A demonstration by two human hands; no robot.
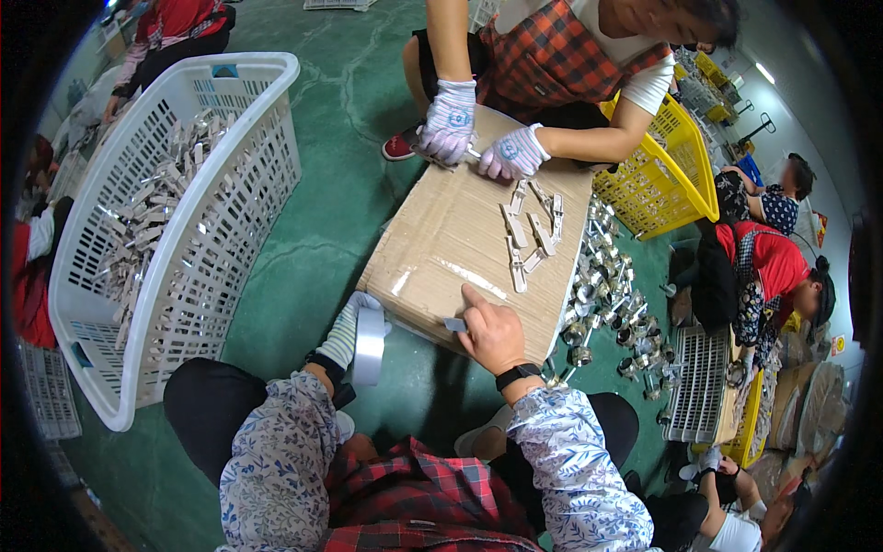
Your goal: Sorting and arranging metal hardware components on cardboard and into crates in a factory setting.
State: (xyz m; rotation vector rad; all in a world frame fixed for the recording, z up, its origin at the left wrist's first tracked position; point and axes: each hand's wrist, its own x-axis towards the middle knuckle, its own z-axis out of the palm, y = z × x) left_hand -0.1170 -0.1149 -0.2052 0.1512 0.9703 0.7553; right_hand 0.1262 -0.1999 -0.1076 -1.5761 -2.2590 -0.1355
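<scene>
My left hand [342,333], in a striped glove, is closed round a roll of grey-white tape [370,348] beside the near left corner of a cardboard-topped work surface [414,248]. Bare and wearing a black wristband, my right hand [495,329] rests over the near edge of the cardboard. Its index finger points forward, and a short grey piece of tape [454,325] sticks out at the thumb. Several beige clip-like parts [529,235] lie on the cardboard ahead of it. Across from me, a co-worker's gloved hands [478,138] grip a small part at the far edge.
A large white basket [198,258] full of beige and metal parts stands at the left. Metal fittings [607,285] are heaped on the green floor to the right. A yellow basket [667,175] stands behind them, and other people sit further right.
</scene>
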